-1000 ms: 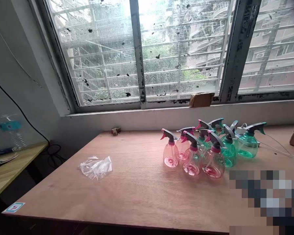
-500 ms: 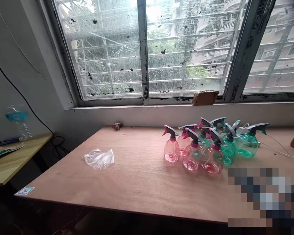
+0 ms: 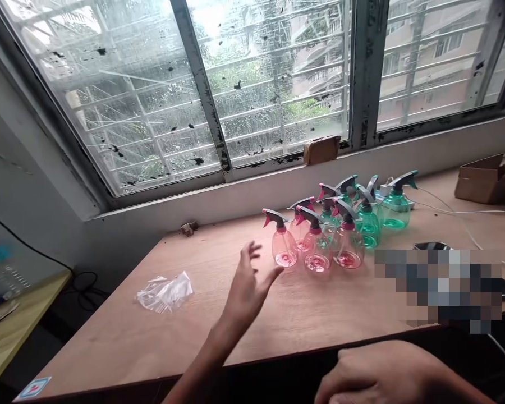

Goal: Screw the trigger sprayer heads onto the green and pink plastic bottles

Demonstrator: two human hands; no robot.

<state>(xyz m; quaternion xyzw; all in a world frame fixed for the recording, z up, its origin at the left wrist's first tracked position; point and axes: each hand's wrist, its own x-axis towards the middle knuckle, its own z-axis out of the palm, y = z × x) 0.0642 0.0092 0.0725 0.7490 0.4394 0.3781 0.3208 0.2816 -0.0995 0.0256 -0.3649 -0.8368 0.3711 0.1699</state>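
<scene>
- The nearest pink spray bottle [image 3: 283,249] is standing upright on the table [image 3: 219,336], at the left end of a tight cluster of pink bottles [image 3: 317,253], with green bottles [image 3: 368,227] crowding behind.
- The left hand [image 3: 246,292] is hovering just beside it, fingers spread wide and holding nothing. A sideways brush could be tipping that bottle into its close-packed neighbours.
- The trigger heads are overlapping, so one lifted bottle could be snagging another.
- The right hand [image 3: 382,373] is lying low at the table's near edge, cut off by the frame, so I cannot tell its grip.
- A pixelated patch [image 3: 441,286] is hiding part of the table's right side, and any liquid in the bottles is hard to make out.
</scene>
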